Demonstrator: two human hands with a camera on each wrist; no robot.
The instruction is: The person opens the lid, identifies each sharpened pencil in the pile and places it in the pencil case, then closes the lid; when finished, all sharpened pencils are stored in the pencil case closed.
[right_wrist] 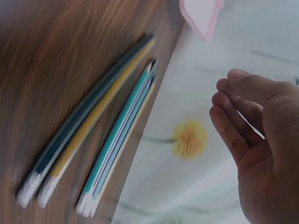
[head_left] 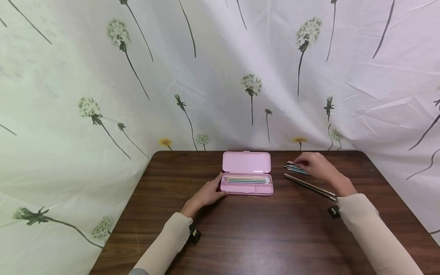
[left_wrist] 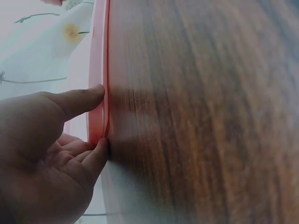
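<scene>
An open pink pencil case (head_left: 238, 188) lies on the table, its lid (head_left: 246, 162) folded back toward the wall. Several pencils (head_left: 245, 179) lie side by side in its rear compartment. My left hand (head_left: 207, 193) holds the case by its left end, thumb at the front edge and fingers round the corner. To the right, my right hand (head_left: 314, 166) hovers over a small bunch of teal, dark and yellowish pencils (right_wrist: 119, 140). In the right wrist view its fingers are loosely bent, with nothing between them and the thumb. Beside that bunch lie a dark pencil (right_wrist: 77, 123) and a yellow pencil (right_wrist: 100, 109).
The dark wooden table (head_left: 240, 233) ends at a white cloth (head_left: 213, 95) printed with dandelions, which hangs behind it and along the sides. The case's front tray has a small divided section (head_left: 263, 188) at its right.
</scene>
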